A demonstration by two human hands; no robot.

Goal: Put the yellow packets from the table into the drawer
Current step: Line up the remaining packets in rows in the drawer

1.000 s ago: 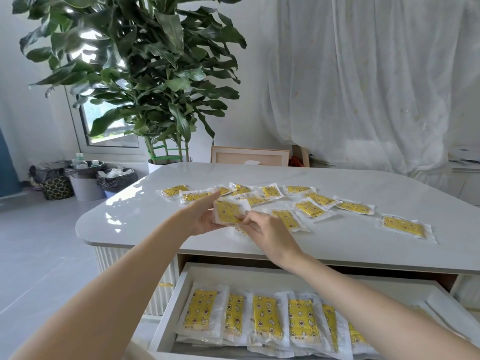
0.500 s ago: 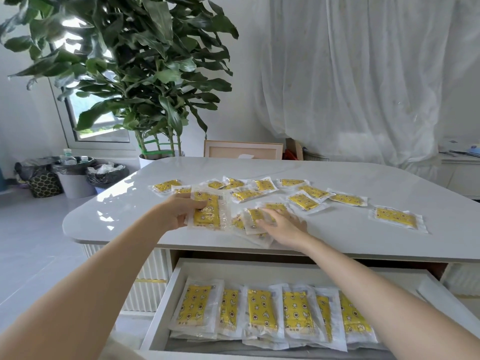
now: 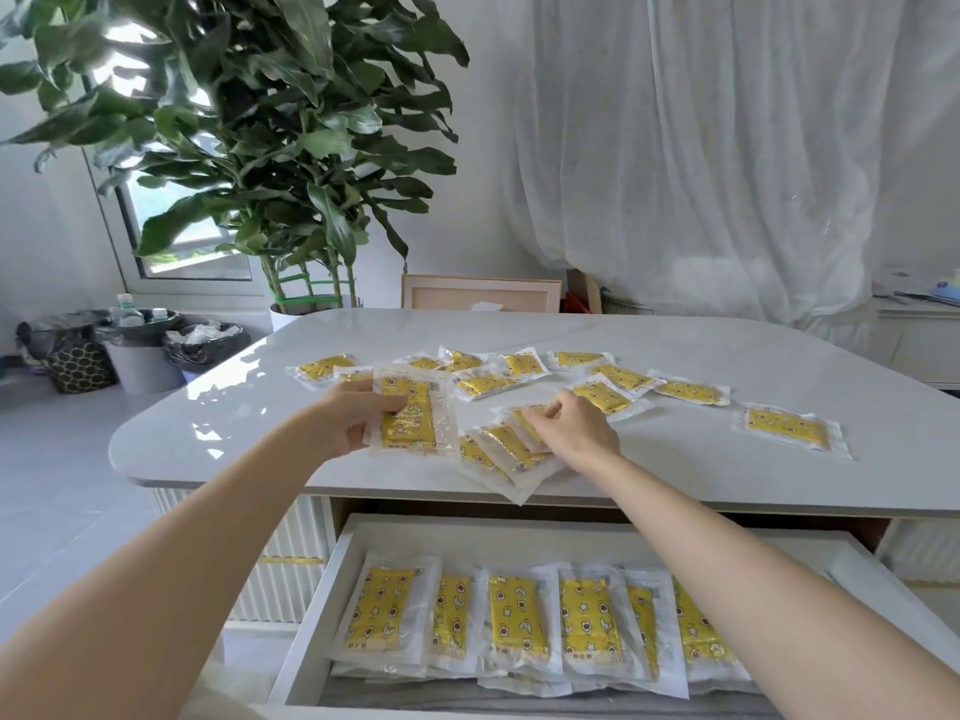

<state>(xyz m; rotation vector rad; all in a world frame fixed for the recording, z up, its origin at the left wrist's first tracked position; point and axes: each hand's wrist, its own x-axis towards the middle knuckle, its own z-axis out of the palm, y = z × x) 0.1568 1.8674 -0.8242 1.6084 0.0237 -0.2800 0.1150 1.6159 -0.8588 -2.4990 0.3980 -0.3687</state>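
Note:
My left hand (image 3: 349, 419) grips a yellow packet (image 3: 410, 419) by its left edge, holding it upright-facing just above the white table (image 3: 208, 433). My right hand (image 3: 571, 431) rests with curled fingers on a small overlapping pile of packets (image 3: 498, 454) near the table's front edge; whether it grips one I cannot tell. Several more yellow packets (image 3: 602, 379) lie scattered across the table's middle, and one packet (image 3: 787, 428) lies apart at the right. Below the table the open drawer (image 3: 311, 615) holds a row of several packets (image 3: 519, 615).
A large potted plant (image 3: 291, 148) stands behind the table's left corner. Bins (image 3: 140, 350) sit on the floor at the left. A framed panel (image 3: 480, 293) leans behind the table, with white curtains (image 3: 727, 148) at the back.
My left hand has lifted its packet left and clear of the pile. My right hand has shifted right onto the overlapping packets. The camera has moved closer.

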